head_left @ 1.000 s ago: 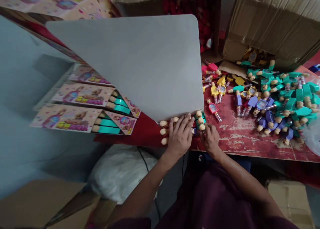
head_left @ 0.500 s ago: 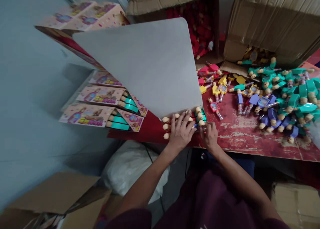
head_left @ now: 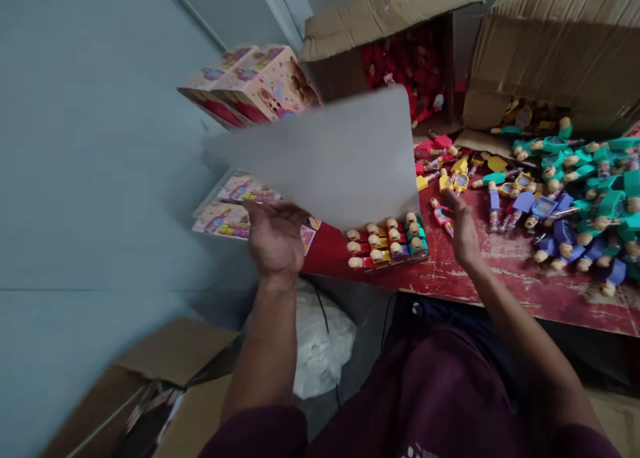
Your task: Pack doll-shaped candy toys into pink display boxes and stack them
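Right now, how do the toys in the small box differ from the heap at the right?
The boxed toys are lined up in rows; the heap lies jumbled on the red table. The boxed toys show red, yellow, purple and teal; the heap is mostly teal and purple. Both have rounded tan heads.

Grey flap, left corner blurred

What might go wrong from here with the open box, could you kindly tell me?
The open box sits close to the front edge of the table, so a bump might push it off. The left hand appears near the raised grey flap; brushing it could bend it. The right hand is beside a loose red piece and might knock it aside.
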`<state>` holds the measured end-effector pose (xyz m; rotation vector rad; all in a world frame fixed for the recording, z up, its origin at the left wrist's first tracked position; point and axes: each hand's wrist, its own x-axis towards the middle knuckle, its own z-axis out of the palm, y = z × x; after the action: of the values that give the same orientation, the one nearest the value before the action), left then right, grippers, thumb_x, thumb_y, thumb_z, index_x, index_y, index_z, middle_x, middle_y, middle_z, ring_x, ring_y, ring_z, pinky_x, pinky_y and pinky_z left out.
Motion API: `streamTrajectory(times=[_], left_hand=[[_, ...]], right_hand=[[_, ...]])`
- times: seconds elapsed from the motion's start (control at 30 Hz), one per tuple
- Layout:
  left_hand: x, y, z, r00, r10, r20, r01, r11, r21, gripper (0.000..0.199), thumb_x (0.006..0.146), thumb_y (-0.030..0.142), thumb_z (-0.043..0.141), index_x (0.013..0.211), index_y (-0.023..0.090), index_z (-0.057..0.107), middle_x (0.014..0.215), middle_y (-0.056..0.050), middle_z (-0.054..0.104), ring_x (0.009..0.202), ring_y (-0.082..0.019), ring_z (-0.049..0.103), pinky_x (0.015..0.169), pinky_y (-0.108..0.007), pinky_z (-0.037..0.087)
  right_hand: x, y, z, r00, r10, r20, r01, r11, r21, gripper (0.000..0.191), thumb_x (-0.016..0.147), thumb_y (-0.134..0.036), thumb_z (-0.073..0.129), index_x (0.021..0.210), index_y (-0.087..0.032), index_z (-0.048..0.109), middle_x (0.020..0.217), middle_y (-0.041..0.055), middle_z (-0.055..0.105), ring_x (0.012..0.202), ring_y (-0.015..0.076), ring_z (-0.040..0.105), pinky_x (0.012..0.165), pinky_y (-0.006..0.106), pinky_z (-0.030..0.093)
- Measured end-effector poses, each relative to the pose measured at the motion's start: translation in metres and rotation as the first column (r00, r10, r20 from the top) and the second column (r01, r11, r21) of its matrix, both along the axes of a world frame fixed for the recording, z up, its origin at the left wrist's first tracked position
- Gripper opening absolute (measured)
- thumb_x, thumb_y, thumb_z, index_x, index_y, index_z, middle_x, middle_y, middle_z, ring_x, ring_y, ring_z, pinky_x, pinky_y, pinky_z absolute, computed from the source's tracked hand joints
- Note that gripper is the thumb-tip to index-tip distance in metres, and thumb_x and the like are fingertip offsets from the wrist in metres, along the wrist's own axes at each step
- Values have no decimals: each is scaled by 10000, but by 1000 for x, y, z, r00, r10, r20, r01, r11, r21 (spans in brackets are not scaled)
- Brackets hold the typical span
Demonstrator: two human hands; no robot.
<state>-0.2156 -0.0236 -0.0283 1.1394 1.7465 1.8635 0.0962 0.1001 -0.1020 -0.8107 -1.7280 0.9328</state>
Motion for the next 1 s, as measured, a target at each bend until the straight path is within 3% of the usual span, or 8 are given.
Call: streamTrajectory(times=[0.1,0.2,0.3,0.4,0.47,0.7,0.8,1.0], left_hand=[[23,-39,1,967,-165,-193,137,979,-152,606,1067,546,270,694,225,622,836,-80,759,926,-202,746,910,-344,625],[55,-77,-19,835,-427,-346,266,865,-426,374,896,541,704,933,170,731,1173,-136,759,1129,-277,722,992,-438,603],[90,-91,-60,674,-448,-587,72,831,-552,731,872,521,743,1482,192,512,1592,-193,470,1501,-335,430,1216,-547,401],[112,-78,-101,529,-326,-783,-201,849,-489,737,930,388,679,1565,143,396,1640,-239,374,1571,-376,278,1275,-620,258],[115,-63,-117,473,-256,-843,-311,847,-432,615,969,316,603,1536,142,440,1601,-235,439,1555,-369,322,1280,-621,243],[117,-50,-151,554,55,-830,-435,870,-232,268,990,301,564,1215,194,662,1299,-191,686,1403,-331,537,1209,-636,317],[137,-53,-178,633,-150,-759,-155,937,-314,214,982,311,585,1150,218,681,1158,-116,746,1176,-266,673,1108,-523,459],[155,-29,-207,688,-417,-594,-34,799,-600,489,1005,365,542,1455,175,541,1416,-132,628,1316,-310,554,1198,-540,379]], right_hand=[[4,6,46,950,295,100,-302,951,60,658,1084,-621,160,1539,-256,467,1381,118,653,1231,257,660,1034,468,545],[8,-4,55,791,539,290,-572,820,36,549,1070,-605,378,1425,-248,597,1324,102,687,1196,270,671,1023,483,556],[0,-15,25,721,409,559,-582,795,169,756,833,-542,809,1474,-234,552,1570,171,485,1446,421,443,1167,658,390],[-18,-15,-11,686,202,699,-545,779,310,1028,685,-366,944,1559,-196,430,1677,230,284,1544,511,211,1215,752,184],[-32,-8,-20,681,128,721,-527,769,362,951,750,-272,887,1564,-172,404,1658,262,306,1528,512,242,1190,738,224],[-61,18,31,539,5,842,-566,742,358,555,954,-481,645,1371,-119,584,1148,255,685,1033,383,605,907,495,436],[-63,14,49,407,-88,909,-571,752,329,577,980,-512,586,1409,-127,545,1147,215,689,1005,340,586,888,438,403],[-57,-1,38,411,-197,890,-554,722,416,644,981,-468,579,1506,-118,449,1396,244,580,1201,376,519,946,454,394]])
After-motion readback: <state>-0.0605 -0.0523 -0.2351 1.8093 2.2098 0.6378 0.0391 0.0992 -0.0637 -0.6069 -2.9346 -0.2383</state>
